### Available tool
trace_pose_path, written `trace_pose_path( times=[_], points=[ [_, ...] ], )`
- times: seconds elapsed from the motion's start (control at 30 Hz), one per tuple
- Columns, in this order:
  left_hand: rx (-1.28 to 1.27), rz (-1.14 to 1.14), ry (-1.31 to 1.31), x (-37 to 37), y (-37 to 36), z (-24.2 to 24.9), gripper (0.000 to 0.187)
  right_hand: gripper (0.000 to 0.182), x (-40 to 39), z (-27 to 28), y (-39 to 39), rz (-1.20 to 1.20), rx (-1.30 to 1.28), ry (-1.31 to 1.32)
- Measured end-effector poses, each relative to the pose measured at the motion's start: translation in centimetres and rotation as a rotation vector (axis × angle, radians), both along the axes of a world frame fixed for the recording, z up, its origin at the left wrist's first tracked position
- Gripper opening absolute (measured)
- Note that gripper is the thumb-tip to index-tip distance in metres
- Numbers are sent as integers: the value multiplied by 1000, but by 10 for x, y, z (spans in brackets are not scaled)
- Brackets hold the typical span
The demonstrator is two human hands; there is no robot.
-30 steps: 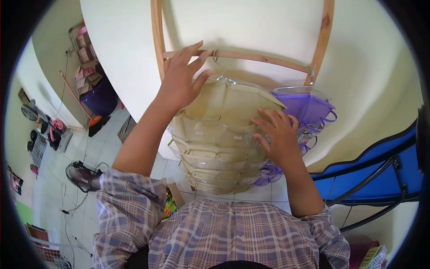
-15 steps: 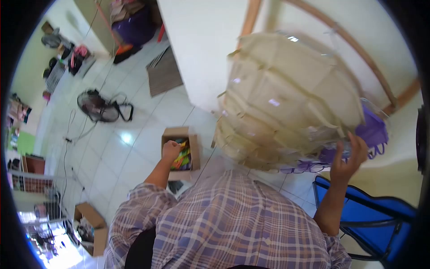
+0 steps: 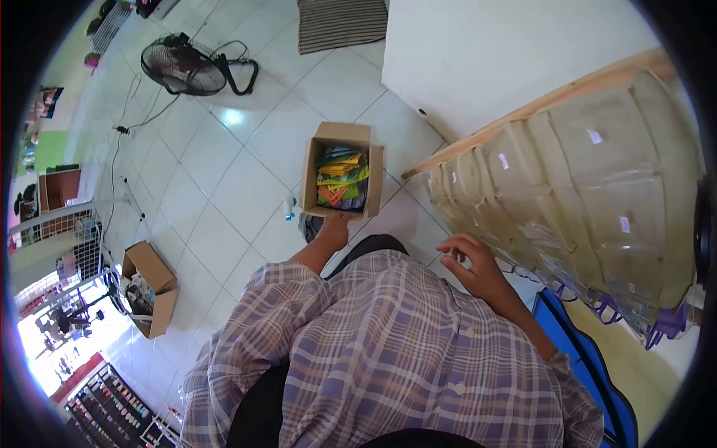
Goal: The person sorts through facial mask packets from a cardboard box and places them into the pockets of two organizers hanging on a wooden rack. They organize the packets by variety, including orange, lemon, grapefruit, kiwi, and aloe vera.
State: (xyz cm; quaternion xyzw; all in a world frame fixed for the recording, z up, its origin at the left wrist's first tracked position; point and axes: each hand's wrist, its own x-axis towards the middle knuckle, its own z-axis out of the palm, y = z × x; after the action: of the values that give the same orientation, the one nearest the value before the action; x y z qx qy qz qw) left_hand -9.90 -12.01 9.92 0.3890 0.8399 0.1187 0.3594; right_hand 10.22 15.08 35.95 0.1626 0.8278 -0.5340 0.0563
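An open cardboard box [image 3: 377,175] stands on the tiled floor ahead of me. Folded packets [image 3: 343,175] in yellow, green, orange and purple fill it. My left hand [image 3: 336,230] is at the box's near edge; its fingers are mostly hidden, so their grip cannot be made out. Over on the right, my right hand [image 3: 474,267] hovers in front of my shirt with loosely bent fingers, apart and holding nothing. Beside it hangs a beige hanging organizer [image 3: 553,179] with clear plastic pockets and purple pieces [image 3: 665,325] at its lower edge.
A black floor fan [image 3: 187,66] with trailing cables stands at upper left, near a striped mat [image 3: 342,26]. Another cardboard box [image 3: 164,310] sits at lower left by a white wire rack [image 3: 56,257]. A blue folding chair [image 3: 575,343] is at my right.
My right hand has come away from the organizer's lower edge toward my body. My left hand has gone from over the packets to the box's near edge. The view has shifted.
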Motion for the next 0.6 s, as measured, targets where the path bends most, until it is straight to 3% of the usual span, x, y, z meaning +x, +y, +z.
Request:
trace_pose_path(
  times=[0.17, 0.33, 0.4, 0.5, 0.6],
  points=[
    [48, -49, -43, 26, 15, 17, 48, 21, -26, -75, -15, 133, -159, -136],
    [185, 12, -160, 61, 36, 9, 49, 27, -43, -144, -29, 558, 125, -146],
    [79, -62, -410, 64, 49, 9, 51, 34, -53, -144, -31, 630, 232, -262],
    [131, -144, -502, 64, 52, 15, 46, 45, -45, -164, -32, 758, 454, -394],
    [-5, -139, -397, 49, 73, 57, 36, 48, -6, -195, -22, 755, 575, -335]
  ],
)
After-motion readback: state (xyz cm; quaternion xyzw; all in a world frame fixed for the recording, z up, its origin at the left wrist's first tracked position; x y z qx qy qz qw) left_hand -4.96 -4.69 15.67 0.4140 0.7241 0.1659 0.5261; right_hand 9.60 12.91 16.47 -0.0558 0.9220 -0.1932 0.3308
